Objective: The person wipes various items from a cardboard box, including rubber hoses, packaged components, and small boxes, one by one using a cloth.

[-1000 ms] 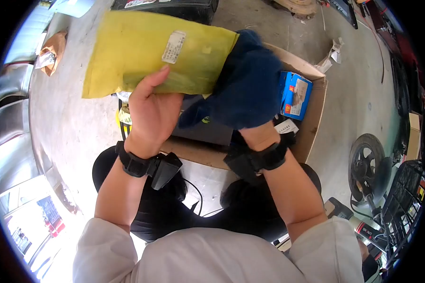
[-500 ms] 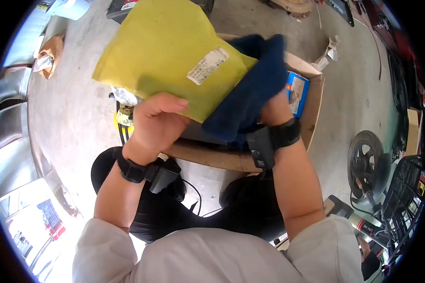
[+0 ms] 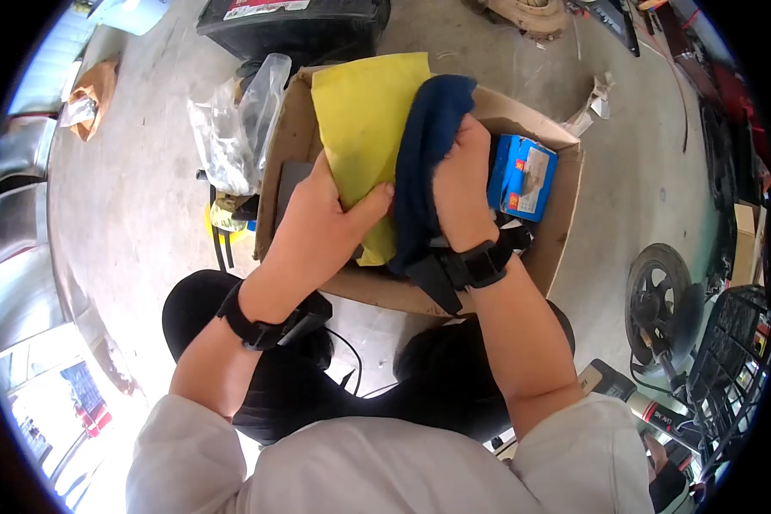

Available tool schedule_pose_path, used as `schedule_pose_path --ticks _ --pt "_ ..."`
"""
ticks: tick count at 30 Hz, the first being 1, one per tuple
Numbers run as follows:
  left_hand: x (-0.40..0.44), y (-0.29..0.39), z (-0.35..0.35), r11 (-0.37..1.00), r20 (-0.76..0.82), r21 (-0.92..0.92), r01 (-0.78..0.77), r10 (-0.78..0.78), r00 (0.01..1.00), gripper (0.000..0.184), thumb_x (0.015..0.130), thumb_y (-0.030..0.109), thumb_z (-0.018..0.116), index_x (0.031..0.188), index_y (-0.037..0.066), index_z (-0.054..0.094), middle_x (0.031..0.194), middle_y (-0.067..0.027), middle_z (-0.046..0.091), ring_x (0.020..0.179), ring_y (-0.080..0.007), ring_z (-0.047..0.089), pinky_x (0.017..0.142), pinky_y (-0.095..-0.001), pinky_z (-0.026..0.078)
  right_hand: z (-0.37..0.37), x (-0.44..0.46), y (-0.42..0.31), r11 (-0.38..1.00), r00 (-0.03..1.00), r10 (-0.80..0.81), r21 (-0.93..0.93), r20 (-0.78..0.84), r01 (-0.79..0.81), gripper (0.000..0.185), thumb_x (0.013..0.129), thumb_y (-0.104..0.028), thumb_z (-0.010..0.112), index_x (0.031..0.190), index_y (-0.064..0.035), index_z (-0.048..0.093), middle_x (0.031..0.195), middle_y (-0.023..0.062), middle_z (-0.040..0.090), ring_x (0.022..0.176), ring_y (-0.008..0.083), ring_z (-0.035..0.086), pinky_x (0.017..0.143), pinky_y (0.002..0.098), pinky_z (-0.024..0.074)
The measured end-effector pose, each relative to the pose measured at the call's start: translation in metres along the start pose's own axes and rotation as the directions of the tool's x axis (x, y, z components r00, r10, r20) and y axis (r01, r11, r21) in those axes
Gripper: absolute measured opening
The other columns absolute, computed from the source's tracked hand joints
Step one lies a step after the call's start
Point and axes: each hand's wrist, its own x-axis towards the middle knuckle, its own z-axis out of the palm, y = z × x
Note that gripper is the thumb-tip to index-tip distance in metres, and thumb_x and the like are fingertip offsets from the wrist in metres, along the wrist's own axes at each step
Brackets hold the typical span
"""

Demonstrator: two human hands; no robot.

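Note:
My left hand [image 3: 321, 223] grips a yellow packet [image 3: 373, 120], its thumb lying across the front near the lower end. Bunched in my right hand [image 3: 464, 184] is a dark blue cloth [image 3: 420, 163], which rests against the packet's right side. Both are held above an open cardboard box [image 3: 565, 197]. Inside that box, to the right of my right hand, is a blue box [image 3: 524, 177] with a picture label. Black straps with black blocks are on both wrists.
Left of the cardboard box are clear plastic bags [image 3: 231, 128]. Behind it stands a black case [image 3: 300, 30]. A wheel [image 3: 657, 295] and a black wire basket [image 3: 728, 351] are at the right. Brown paper [image 3: 94, 98] lies on the floor at far left.
The yellow packet has turned more upright, narrowed and come down toward the box, so its white label no longer shows. My left hand has moved right, and the cloth is now bunched upright.

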Motion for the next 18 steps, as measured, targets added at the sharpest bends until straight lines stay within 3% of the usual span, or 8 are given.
schedule_pose_path --ticks 3,4,5,7,11,12,15,18 --pt "0.005 -0.011 -0.008 0.971 0.029 -0.227 0.072 -0.067 0.997 0.037 0.084 0.013 0.059 0.116 -0.001 0.047 0.097 -0.0118 0.062 0.088 -0.0161 0.059 0.078 -0.0284 0.046 -0.021 0.004 -0.018 0.647 0.923 0.339 0.666 0.184 -0.370 0.019 0.094 -0.018 0.048 0.099 -0.0011 0.057 0.095 0.0060 0.060 0.081 0.0146 0.057 0.073 0.0292 0.0490" --pt "0.008 -0.017 -0.011 0.957 0.024 -0.277 0.084 -0.080 0.996 0.036 0.085 0.013 0.059 0.116 -0.001 0.047 0.097 -0.0115 0.062 0.088 -0.0161 0.059 0.078 -0.0285 0.046 -0.024 0.007 -0.010 0.938 0.976 0.058 0.324 0.211 -0.125 0.025 0.095 -0.022 0.046 0.108 -0.0017 0.053 0.103 0.0079 0.058 0.089 0.0175 0.057 0.077 0.0307 0.0487" --pt "0.010 -0.019 -0.013 0.950 0.032 -0.298 0.092 -0.086 0.996 0.033 0.086 0.012 0.057 0.114 -0.001 0.048 0.096 -0.0102 0.062 0.087 -0.0148 0.058 0.078 -0.0289 0.046 -0.027 0.011 -0.004 0.970 0.948 -0.228 -0.032 0.220 0.241 0.033 0.095 -0.027 0.043 0.117 -0.0022 0.049 0.111 0.0099 0.057 0.097 0.0204 0.057 0.082 0.0322 0.0485" --pt "0.013 -0.022 -0.015 0.975 0.079 -0.202 0.089 -0.074 0.994 0.032 0.084 0.012 0.059 0.112 -0.001 0.050 0.096 -0.0114 0.062 0.086 -0.0173 0.059 0.078 -0.0292 0.046 -0.026 0.006 -0.001 0.771 0.852 -0.395 -0.380 0.344 0.511 0.040 0.096 -0.030 0.040 0.125 -0.0026 0.044 0.118 0.0109 0.054 0.102 0.0207 0.057 0.084 0.0320 0.0486" --pt "0.003 -0.028 -0.013 0.992 0.347 0.011 -0.123 0.112 0.931 0.032 0.081 0.010 0.061 0.110 -0.001 0.052 0.097 -0.0152 0.062 0.085 -0.0254 0.060 0.079 -0.0311 0.046 0.017 -0.016 -0.007 0.949 0.969 0.018 0.301 0.245 -0.094 0.054 0.079 -0.016 0.063 0.127 -0.0030 0.040 0.118 0.0153 0.052 0.103 0.0243 0.056 0.087 0.0331 0.0467" --pt "0.000 -0.031 -0.010 0.994 0.356 -0.004 -0.113 0.107 0.928 0.032 0.080 0.010 0.062 0.109 -0.001 0.053 0.095 -0.0164 0.062 0.084 -0.0275 0.060 0.078 -0.0320 0.046 0.025 -0.019 -0.011 0.959 0.967 -0.188 -0.181 0.170 0.218 0.061 0.073 -0.014 0.068 0.126 -0.0031 0.040 0.116 0.0162 0.053 0.102 0.0253 0.056 0.085 0.0327 0.0465" --pt "-0.007 -0.026 -0.002 0.998 0.430 -0.061 -0.035 0.058 0.901 0.033 0.078 0.012 0.062 0.106 -0.003 0.052 0.085 -0.0218 0.062 0.079 -0.0341 0.061 0.074 -0.0358 0.047 0.020 -0.021 -0.003 0.963 0.980 -0.107 -0.228 0.169 0.144 0.044 0.070 -0.013 0.067 0.109 0.0001 0.052 0.090 0.0156 0.063 0.082 0.0251 0.062 0.073 0.0316 0.0487" --pt "0.001 -0.007 -0.005 0.962 0.454 0.253 0.106 -0.215 0.864 0.035 0.079 0.016 0.062 0.106 -0.004 0.052 0.082 -0.0243 0.061 0.077 -0.0362 0.061 0.071 -0.0368 0.047 0.012 -0.016 -0.007 0.982 0.987 -0.118 -0.138 0.111 0.132 0.026 0.073 -0.010 0.061 0.096 0.0020 0.059 0.076 0.0155 0.064 0.070 0.0244 0.063 0.066 0.0315 0.0491"
